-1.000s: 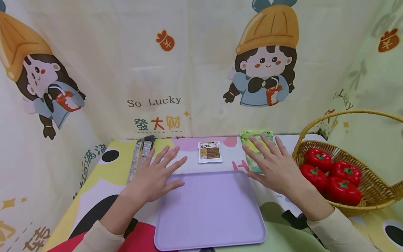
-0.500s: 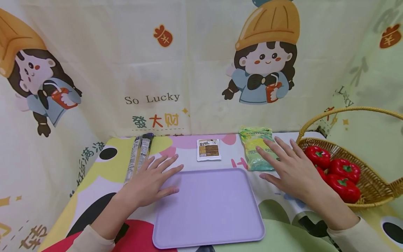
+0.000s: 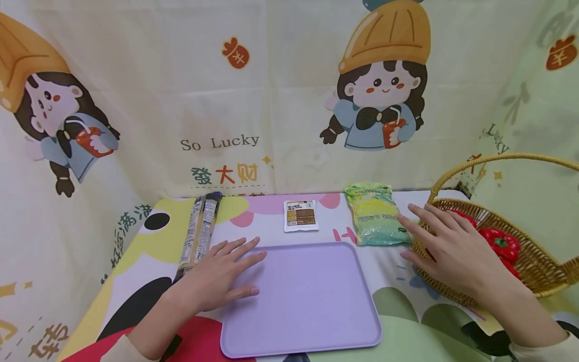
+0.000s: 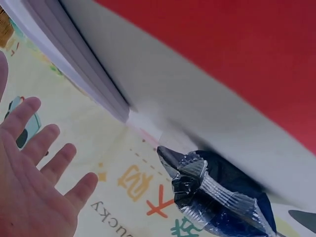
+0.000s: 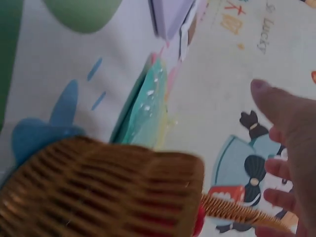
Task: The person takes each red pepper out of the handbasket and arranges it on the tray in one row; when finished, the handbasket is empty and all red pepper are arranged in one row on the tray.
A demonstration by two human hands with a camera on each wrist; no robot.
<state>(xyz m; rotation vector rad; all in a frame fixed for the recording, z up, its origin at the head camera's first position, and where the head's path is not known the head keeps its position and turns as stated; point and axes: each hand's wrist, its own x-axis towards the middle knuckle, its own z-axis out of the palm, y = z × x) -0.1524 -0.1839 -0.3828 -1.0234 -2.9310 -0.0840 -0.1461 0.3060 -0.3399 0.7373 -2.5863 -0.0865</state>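
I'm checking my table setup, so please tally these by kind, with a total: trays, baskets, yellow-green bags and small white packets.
Purple tray: 1
Wicker basket: 1
Yellow-green bag: 1
Small white packet: 1
Total: 4

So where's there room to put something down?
The purple tray holds nothing; only the left hand hides its far-left corner. Cloth is bare between the small packet and the green-yellow bag. The right is crowded: basket, peppers and right hand.

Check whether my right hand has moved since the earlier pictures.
Yes. In the head view, your right hand has moved right relative to the bag, and now hides more of the basket.
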